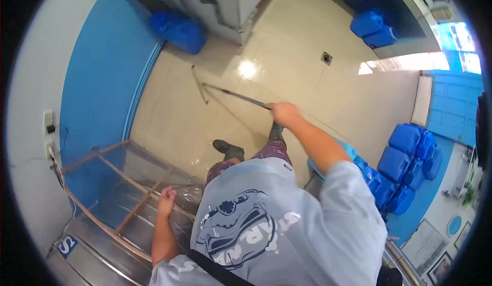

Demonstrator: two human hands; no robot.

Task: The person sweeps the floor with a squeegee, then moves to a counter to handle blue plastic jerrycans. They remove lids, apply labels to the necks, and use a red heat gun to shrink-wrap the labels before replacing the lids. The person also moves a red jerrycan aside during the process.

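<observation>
Squeegee | blade lay on the floor, ahead-left of the fingers of your right hand, which gripped the handle | fingers of your left hand looked loose, apparently empty | floor-wiping stroke seemed underway | next move probably called for a level blade.

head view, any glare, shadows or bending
Head view: round glare spot on the glossy beige tiled floor; faint shadow beside the grey T-shaped squeegee; bleached patches at upper right; left edge of the flat blue panel bowed by the fisheye.
</observation>
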